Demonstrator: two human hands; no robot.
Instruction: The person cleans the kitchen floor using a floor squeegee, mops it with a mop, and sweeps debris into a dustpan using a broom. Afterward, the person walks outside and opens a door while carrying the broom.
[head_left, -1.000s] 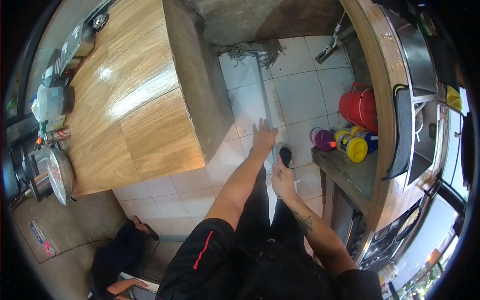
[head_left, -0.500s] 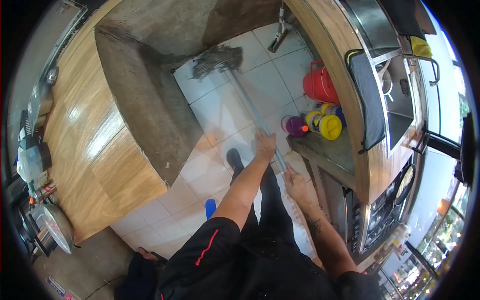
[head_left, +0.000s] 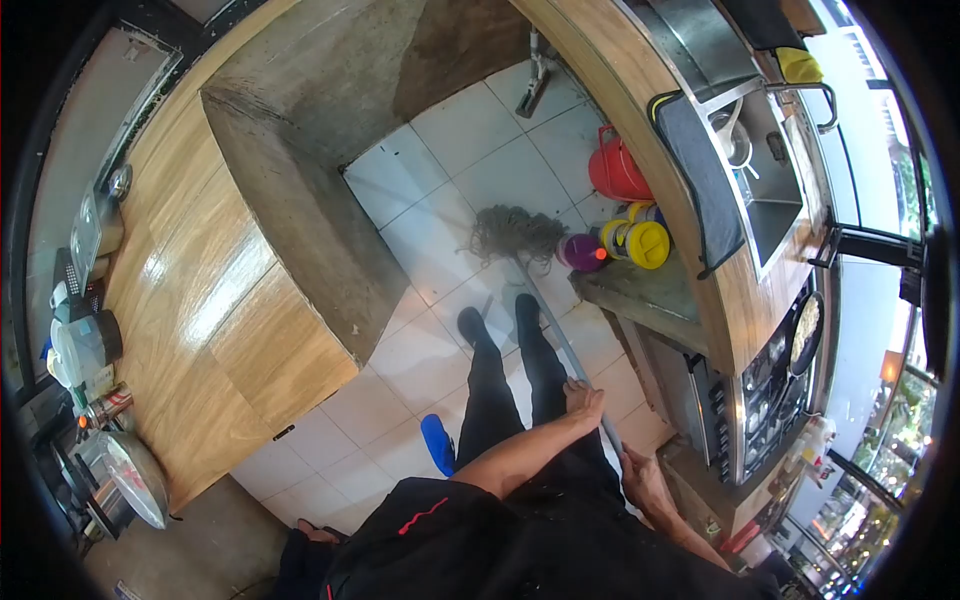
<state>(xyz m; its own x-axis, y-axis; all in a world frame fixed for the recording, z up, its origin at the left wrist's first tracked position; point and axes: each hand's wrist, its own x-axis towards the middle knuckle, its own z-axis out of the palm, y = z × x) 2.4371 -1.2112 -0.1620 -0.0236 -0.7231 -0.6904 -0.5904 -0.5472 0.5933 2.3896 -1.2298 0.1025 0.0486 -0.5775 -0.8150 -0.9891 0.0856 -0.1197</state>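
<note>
A grey mop head (head_left: pixel 515 235) lies spread on the white tiles in front of my feet, beside the purple bottle. Its pale handle (head_left: pixel 562 335) slants down toward my body. My left hand (head_left: pixel 583 400) is wrapped round the handle at thigh height. Lower on the same handle, near its end, my right hand (head_left: pixel 645 482) is closed round it. Both of my dark shoes stand on the tiles just behind the mop strands.
A wooden counter (head_left: pixel 200 280) with a concrete side fills the left. At the right are a red bucket (head_left: pixel 618 170), yellow-lidded tubs (head_left: pixel 645 243), a sink and a stove (head_left: pixel 765 400). A blue object (head_left: pixel 437 443) lies by my leg. Another person's foot (head_left: pixel 318 533) shows at the lower left.
The mop head has come from the far corner back toward my feet. Both hands have drawn back toward my body, still on the handle. The view has turned, and my feet now stand side by side.
</note>
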